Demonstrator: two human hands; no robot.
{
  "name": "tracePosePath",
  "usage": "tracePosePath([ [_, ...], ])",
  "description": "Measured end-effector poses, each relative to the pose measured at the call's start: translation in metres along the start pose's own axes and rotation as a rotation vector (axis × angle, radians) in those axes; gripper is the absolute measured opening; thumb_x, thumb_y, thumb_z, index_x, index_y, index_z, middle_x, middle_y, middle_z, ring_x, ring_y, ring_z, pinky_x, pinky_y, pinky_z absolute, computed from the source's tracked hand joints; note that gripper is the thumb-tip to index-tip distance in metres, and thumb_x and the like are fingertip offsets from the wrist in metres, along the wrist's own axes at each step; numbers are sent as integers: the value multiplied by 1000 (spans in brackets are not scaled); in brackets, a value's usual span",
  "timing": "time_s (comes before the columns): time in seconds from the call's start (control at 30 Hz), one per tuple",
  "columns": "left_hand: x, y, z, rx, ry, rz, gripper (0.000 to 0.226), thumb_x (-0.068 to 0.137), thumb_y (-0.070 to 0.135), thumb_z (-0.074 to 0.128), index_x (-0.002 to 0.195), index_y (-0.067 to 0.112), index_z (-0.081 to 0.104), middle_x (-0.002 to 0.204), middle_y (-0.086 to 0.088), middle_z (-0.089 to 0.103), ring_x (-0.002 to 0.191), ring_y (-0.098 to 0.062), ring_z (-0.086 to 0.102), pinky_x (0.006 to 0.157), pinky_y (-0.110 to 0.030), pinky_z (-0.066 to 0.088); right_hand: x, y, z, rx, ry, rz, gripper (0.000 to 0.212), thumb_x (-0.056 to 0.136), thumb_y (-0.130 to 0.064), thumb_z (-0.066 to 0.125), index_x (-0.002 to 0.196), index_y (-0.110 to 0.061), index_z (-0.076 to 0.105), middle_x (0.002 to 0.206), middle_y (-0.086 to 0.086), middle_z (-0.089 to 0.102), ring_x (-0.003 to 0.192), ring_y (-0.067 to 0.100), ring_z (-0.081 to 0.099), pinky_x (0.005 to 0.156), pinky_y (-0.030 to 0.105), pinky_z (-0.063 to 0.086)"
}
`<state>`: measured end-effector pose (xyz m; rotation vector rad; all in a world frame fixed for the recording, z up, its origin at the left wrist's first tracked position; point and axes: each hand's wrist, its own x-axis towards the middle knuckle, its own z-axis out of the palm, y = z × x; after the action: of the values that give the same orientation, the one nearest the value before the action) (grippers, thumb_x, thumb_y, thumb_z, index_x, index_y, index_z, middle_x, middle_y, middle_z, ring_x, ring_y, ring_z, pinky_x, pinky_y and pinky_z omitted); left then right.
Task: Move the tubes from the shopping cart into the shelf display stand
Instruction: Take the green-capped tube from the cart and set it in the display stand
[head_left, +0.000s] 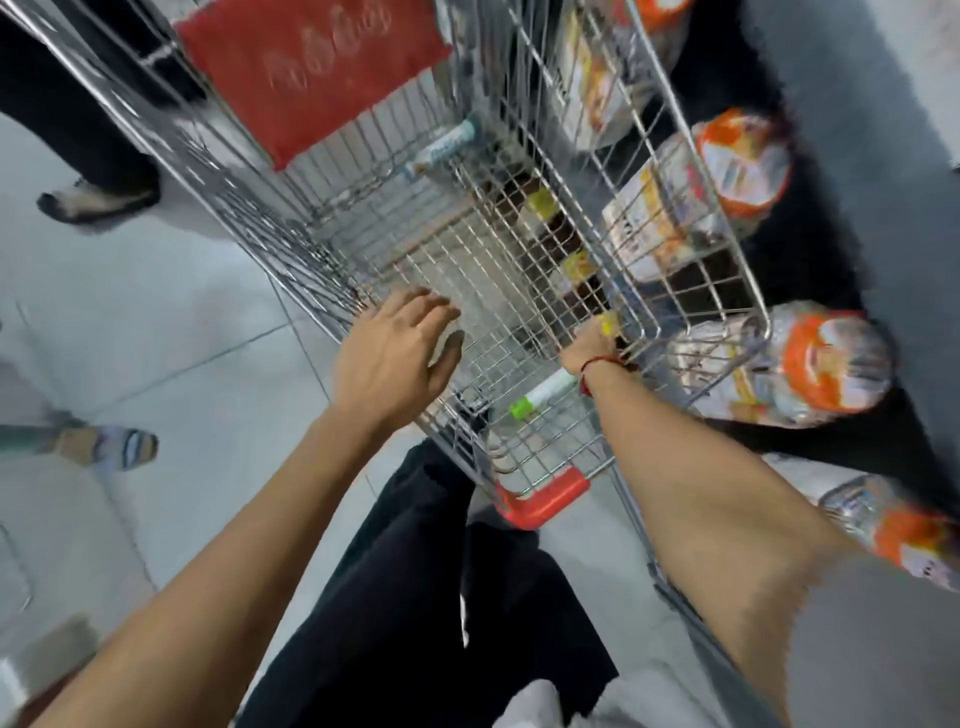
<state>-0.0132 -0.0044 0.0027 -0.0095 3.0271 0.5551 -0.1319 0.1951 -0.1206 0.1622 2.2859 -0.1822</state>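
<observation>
I look down into a wire shopping cart (332, 270). A white tube with a green cap (545, 391) lies on the cart's floor at the near end. A white and blue tube (442, 148) lies at the far end. My left hand (397, 353) hovers over the cart's left rim, fingers apart and holding nothing. My right hand (595, 344) reaches down by the cart's right wall, just above the green-capped tube, with its fingers curled. A small yellow piece (608, 325) shows at the fingertips; I cannot tell what the fingers hold. The wire display stand (750, 291) is right of the cart.
Bags with orange tops (831, 364) and boxes (654, 218) fill the stand's wire baskets. Brown items with yellow labels (576, 265) show through the cart's right wall. A red seat flap (311, 67) hangs at the cart's far end. Other people's feet (98, 202) stand on the left floor.
</observation>
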Motion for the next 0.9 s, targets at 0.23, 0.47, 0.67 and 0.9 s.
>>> tracePosePath([
  [0.23,-2,2,3,8,97,-8,26,91,27,51,94,9,69,94,-4,70,97,-24,59,71,-34,47,19,-3,27,46,180,158,34,91,-14,55,121,3,56,128,21,57,116,31,57,92,35,49],
  [0.47,-2,3,6,-12,123,-4,25,90,26,52,91,9,70,91,-3,71,95,-24,60,69,-36,49,18,-11,46,135,253,218,36,92,-7,52,126,2,50,133,28,46,119,36,48,95,38,45],
  [0.67,-2,1,7,0,142,14,26,89,27,52,90,9,71,90,-3,71,93,-23,61,67,-33,49,12,-14,39,309,178,215,40,95,-2,47,133,4,35,129,28,54,116,37,58,90,39,51],
  [0.9,-3,4,1,8,132,21,17,86,23,59,87,10,71,87,-3,71,88,-25,63,60,-31,49,-25,-18,-18,460,157,-2,46,90,-6,60,131,-7,42,128,23,53,111,38,58,90,42,51],
])
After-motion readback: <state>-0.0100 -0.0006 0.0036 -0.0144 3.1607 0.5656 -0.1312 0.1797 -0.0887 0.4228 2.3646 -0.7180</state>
